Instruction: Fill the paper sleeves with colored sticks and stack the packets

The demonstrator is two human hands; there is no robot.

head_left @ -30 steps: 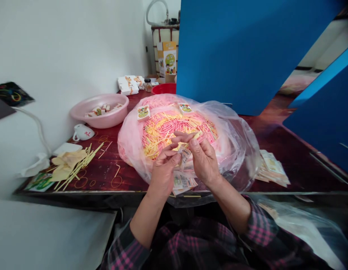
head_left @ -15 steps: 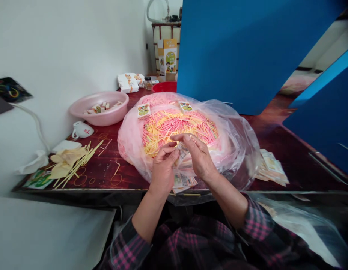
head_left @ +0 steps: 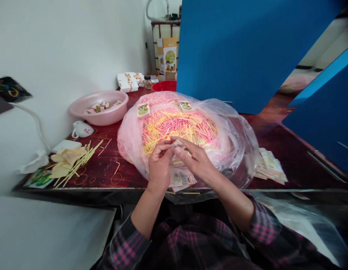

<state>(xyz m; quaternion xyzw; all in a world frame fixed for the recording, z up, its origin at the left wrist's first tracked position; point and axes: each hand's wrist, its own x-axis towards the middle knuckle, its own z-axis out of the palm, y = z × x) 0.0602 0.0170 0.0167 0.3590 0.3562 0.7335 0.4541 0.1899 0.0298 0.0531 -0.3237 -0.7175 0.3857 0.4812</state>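
My left hand (head_left: 159,165) and my right hand (head_left: 195,160) meet in front of a big clear plastic bag (head_left: 238,131) heaped with pink and yellow sticks (head_left: 179,127). Both hands pinch a small printed paper packet (head_left: 178,144) between their fingertips, and a few sticks seem to be held with it. Under my hands, at the table's near edge, lies a little pile of flat printed packets (head_left: 181,179). Two filled packets (head_left: 143,111) rest on top of the stick heap at its far side.
A pink basin (head_left: 99,107) with small packets and a white cup (head_left: 81,129) stand at the left. Loose sticks and rubber bands (head_left: 78,165) lie front left. Another stack of flat packets (head_left: 271,165) lies at the right. Blue panels (head_left: 247,48) rise behind.
My hands have sunk a little toward the table edge and drawn together. The packet is now pinched more closely between both sets of fingertips.
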